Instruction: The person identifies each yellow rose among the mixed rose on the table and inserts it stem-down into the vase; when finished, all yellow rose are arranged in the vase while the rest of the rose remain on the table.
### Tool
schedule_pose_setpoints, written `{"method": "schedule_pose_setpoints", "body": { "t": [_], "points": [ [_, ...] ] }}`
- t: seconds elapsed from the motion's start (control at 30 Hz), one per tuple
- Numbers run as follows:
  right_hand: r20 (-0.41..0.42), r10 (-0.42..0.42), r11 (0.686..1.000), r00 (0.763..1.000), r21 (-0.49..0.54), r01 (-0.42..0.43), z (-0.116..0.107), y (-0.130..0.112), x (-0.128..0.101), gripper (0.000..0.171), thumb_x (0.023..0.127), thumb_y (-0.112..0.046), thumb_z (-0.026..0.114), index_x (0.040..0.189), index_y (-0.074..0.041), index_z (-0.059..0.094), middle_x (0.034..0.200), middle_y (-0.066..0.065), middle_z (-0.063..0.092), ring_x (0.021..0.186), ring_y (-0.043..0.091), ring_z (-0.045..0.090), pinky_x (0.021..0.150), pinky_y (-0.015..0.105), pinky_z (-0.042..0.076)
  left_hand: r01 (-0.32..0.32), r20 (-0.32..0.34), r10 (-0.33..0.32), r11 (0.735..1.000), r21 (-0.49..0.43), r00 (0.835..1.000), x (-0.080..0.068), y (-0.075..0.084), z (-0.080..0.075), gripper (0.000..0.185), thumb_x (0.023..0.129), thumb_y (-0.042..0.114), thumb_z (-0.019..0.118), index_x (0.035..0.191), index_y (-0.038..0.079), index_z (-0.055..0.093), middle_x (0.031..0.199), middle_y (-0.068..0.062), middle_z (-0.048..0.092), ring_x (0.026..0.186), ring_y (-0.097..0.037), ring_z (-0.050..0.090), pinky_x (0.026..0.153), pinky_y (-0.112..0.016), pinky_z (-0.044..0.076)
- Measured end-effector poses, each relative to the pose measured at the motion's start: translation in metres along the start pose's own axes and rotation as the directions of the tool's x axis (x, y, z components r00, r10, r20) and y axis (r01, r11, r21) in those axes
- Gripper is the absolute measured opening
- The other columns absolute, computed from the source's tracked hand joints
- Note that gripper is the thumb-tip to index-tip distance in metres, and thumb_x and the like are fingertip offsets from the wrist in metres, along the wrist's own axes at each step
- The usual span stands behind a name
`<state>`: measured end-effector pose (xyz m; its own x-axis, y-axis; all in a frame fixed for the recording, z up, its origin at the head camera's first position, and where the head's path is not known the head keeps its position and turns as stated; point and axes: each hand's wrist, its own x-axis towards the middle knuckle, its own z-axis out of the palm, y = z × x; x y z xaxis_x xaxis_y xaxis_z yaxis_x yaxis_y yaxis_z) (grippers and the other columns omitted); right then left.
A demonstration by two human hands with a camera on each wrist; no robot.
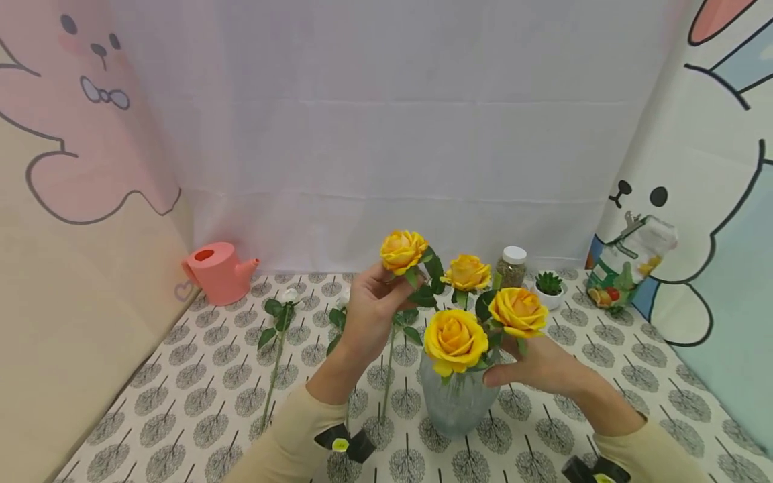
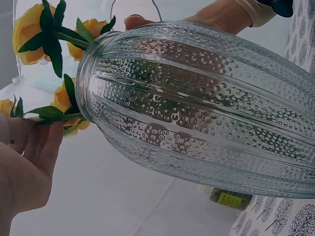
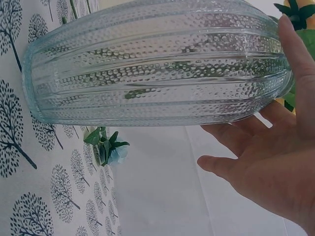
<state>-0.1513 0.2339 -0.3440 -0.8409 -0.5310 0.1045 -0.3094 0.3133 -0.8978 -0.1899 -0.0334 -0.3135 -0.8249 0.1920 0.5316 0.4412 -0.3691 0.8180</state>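
A ribbed, dimpled glass vase [image 1: 457, 406] [image 2: 197, 98] [image 3: 147, 64] stands on the tree-patterned tablecloth [image 1: 199, 396] and holds three yellow roses [image 1: 454, 340]. My left hand [image 1: 391, 287] is up and to the left of the vase's mouth. It pinches the leafy stem of another yellow rose [image 1: 403, 251], just below the bloom. In the left wrist view the left hand [image 2: 29, 152] touches a green stem [image 2: 51, 116] that runs toward the vase's mouth. My right hand [image 1: 534, 365] [image 3: 275, 157] lies against the vase's right side with fingers straight and the thumb on the glass.
Two white roses [image 1: 290, 295] on long stems lie on the cloth left of the vase. A pink watering can [image 1: 217, 272] stands at the back left. At the back right are a white-lidded jar [image 1: 512, 266], a small potted succulent [image 1: 548, 288] and a clipped bag [image 1: 628, 263]. Fabric walls enclose the table.
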Motion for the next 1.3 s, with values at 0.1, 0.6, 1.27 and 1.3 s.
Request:
{"method": "schedule_pose_setpoints", "body": {
  "t": [0.1,0.6,1.27,1.3],
  "points": [
    [0.011,0.051,0.999,0.999,-0.01,-0.051,0.001,0.001,0.0,0.112,0.081,-0.021,0.084,0.156,0.007,0.006,0.156,0.037,0.018,0.139,0.056,0.025,0.107,0.06,0.038,0.053,0.03,-0.054,0.998,0.035,0.998,-0.004,-0.001,0.0,0.031,0.094,-0.005,0.061,0.125,-0.012,0.057,0.101,0.001,0.07,0.097,-0.016,0.067,0.075,-0.03,0.06],
    [-0.016,-0.036,0.991,0.999,-0.13,0.034,-0.001,0.002,-0.001,0.093,0.084,-0.019,0.082,0.152,0.008,0.024,0.15,0.028,0.036,0.137,0.051,0.033,0.107,0.069,0.032,0.077,0.184,-0.105,0.985,0.157,0.977,-0.003,-0.003,-0.001,0.033,0.096,-0.007,0.059,0.129,-0.011,0.058,0.117,-0.022,0.067,0.104,-0.02,0.068,0.089,-0.033,0.056],
    [-0.003,-0.107,0.994,0.994,0.031,0.107,-0.001,0.009,0.004,0.053,0.08,-0.008,0.084,0.122,-0.005,0.052,0.108,0.015,0.056,0.098,0.017,0.058,0.085,0.032,0.051,0.157,0.154,-0.183,0.974,0.164,0.971,-0.002,-0.021,0.007,0.059,0.087,-0.016,0.056,0.144,-0.005,0.046,0.145,-0.019,0.05,0.137,-0.029,0.045,0.112,-0.032,0.038],
    [-0.003,-0.124,0.992,0.992,0.036,0.124,-0.001,0.009,0.004,0.052,0.079,-0.007,0.084,0.121,-0.005,0.053,0.106,0.014,0.057,0.096,0.017,0.058,0.084,0.032,0.052,0.158,0.147,-0.184,0.973,0.168,0.972,-0.002,-0.022,0.008,0.058,0.087,-0.015,0.057,0.143,-0.006,0.047,0.144,-0.019,0.051,0.137,-0.03,0.046,0.112,-0.034,0.038]
  ]
}}
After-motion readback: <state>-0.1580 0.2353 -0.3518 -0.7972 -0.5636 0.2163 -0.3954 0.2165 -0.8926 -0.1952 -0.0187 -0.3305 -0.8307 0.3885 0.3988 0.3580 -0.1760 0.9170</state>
